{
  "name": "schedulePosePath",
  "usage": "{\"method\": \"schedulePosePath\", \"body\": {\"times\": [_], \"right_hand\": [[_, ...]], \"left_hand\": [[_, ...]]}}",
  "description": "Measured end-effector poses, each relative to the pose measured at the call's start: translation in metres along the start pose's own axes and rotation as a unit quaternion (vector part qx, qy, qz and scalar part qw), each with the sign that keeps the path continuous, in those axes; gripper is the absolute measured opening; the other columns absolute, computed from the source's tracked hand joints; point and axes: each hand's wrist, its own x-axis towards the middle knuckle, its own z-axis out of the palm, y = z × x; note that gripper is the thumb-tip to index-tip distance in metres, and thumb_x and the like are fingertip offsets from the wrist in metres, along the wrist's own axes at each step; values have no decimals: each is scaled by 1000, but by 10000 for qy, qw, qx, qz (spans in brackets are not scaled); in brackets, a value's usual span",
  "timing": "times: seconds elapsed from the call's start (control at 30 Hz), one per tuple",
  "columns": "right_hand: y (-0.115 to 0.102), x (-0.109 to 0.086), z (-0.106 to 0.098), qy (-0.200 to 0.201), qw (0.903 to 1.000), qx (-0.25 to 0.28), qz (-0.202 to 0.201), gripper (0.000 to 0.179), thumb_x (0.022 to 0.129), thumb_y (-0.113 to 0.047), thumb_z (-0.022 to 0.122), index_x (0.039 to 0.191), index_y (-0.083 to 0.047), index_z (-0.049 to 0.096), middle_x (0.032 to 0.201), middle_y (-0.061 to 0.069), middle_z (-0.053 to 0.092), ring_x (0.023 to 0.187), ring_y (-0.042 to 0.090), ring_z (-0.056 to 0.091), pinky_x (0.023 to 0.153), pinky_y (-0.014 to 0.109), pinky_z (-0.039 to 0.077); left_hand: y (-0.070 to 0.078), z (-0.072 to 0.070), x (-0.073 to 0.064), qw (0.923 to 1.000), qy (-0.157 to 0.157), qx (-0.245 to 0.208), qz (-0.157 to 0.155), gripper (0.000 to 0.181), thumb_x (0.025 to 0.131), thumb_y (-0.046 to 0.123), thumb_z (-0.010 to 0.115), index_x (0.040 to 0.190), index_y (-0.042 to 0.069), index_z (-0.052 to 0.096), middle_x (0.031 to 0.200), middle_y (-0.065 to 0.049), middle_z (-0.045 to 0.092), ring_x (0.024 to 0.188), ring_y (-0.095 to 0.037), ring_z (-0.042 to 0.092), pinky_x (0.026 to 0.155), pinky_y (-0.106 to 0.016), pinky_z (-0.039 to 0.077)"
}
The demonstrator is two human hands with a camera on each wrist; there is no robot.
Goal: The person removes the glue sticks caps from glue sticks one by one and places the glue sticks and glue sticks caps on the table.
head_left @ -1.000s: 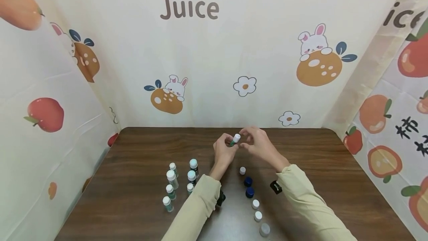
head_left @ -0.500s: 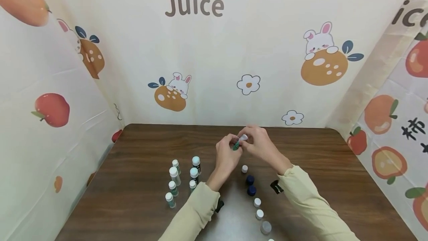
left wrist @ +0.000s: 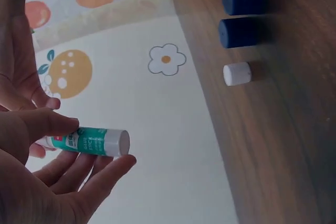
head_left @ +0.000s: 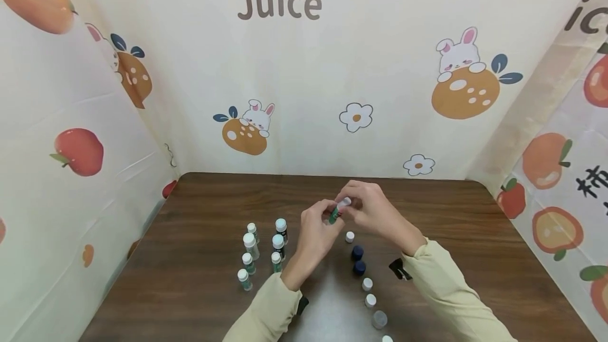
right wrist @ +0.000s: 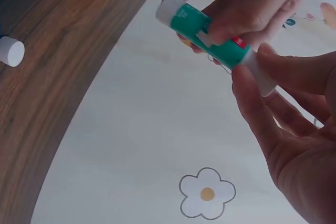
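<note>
Above the far part of the table, both hands hold one glue stick (right wrist: 210,35), a green-labelled tube with white ends. My left hand (head_left: 315,228) grips its green body between thumb and fingers, as the left wrist view shows. At the other end, the thumb and fingertips of my right hand (head_left: 377,215) pinch the white cap (right wrist: 261,77). The tube tilts, cap end up, in the head view. Nearest below the hands stands a small white cap (head_left: 350,237) on the table.
Capped glue sticks (head_left: 250,247) stand in two rows on the left of the brown table (head_left: 190,257). A line of loose caps runs toward the front, with two dark blue caps (head_left: 358,260), white ones (head_left: 370,300) and a translucent one (head_left: 379,320). Printed cloth (head_left: 304,78) surrounds the table.
The right hand has closed in from beside the glue stick and now pinches its white cap. The left hand keeps its grip. The head view has shifted slightly.
</note>
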Motion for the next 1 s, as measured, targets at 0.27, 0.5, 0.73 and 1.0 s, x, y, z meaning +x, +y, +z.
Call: {"method": "schedulePosePath", "body": {"times": [0.27,0.5,0.73,1.0], "right_hand": [[0,6,-8,-12,10000,-78,1,23,74,12,69,83,-9,68,84,-2,64,68,9,57,59,24,51],[6,6,-7,-128,9990,-23,418,21,74,7,74,86,-8,66,83,1,63,64,7,58,55,23,51],[23,2,3,-201,9976,-162,646,19,73,7,75,84,-5,66,80,3,63,61,9,55,54,23,50],[44,-7,14,-355,9955,-245,840,18,72,13,69,83,-1,67,80,6,62,61,10,56,54,23,50]], "left_hand": [[-6,-7,-12,9997,-112,49,-211,15,76,2,70,90,6,68,78,-2,67,72,-17,63,61,-26,51],[-2,-21,-31,9990,-96,74,-428,17,72,6,73,85,13,66,76,3,65,74,-15,64,64,-28,52],[0,-39,-51,9981,-212,263,-511,20,69,2,72,84,12,64,76,4,63,77,-15,63,60,-28,55],[-4,-59,-66,9965,-358,394,-641,25,70,-2,68,88,15,63,81,5,62,82,-14,62,65,-29,56]]}}
